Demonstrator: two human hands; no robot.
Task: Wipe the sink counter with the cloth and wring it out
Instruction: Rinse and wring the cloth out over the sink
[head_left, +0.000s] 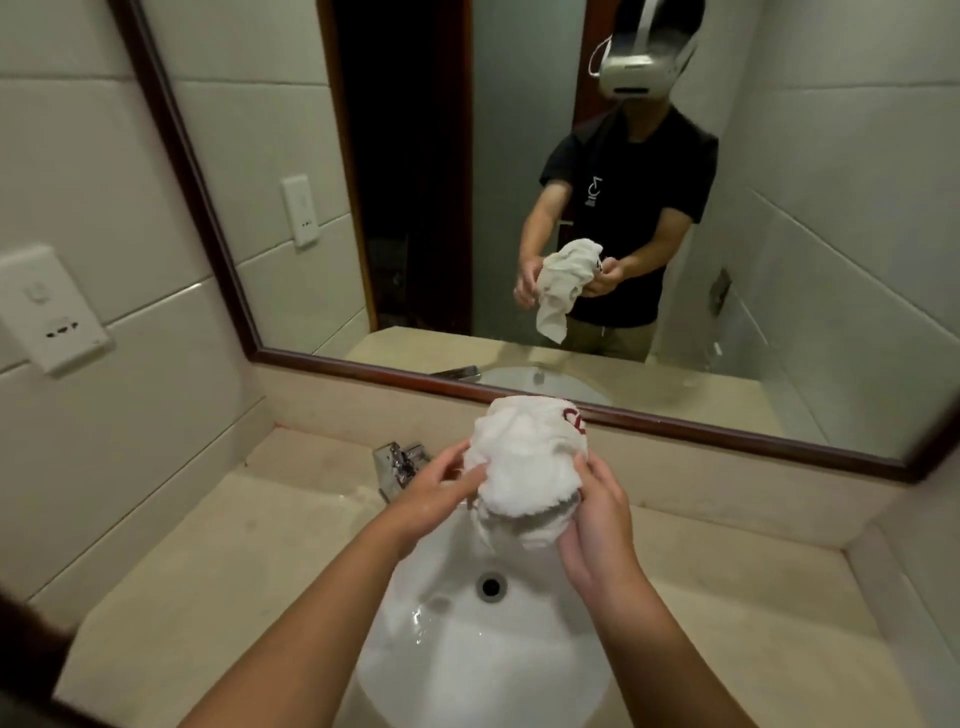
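The cloth (524, 467), white towelling with a dark red mark near its upper right edge, is bunched into a loose ball and held in the air above the back half of the sink basin (467, 670), just in front of the lower frame of the mirror (363, 208). It touches neither the counter (249, 561) nor the basin.

The left hand (441, 493) grips the cloth from the left, fingers curled into its folds. The right hand (597, 525) closes on it from the right and below, thumb pressed into the fabric. Both hands hold the cloth; neither is spread wide.

The basin shows water droplets and a wet sheen near the drain (490, 586). The counter left of the basin also looks wet in a patch. The chrome tap (397, 462) stands directly behind the left hand.

Risks, as judged: the cloth is bunched rather than rolled lengthwise, so a twist from this grip would likely squeeze unevenly and leave water in the core. If the hands drift toward the rear or either side, run-off would land on the counter rather than the basin. The left knuckles sit near the tap and could strike it during a twist.

Not determinable: the underside of the cloth is hidden by the hands, though the mirror shows a tail hanging below. Whether the tap is running cannot be made out. The red mark is partly folded under and unreadable. The counter's near edge is cut off by the frame.
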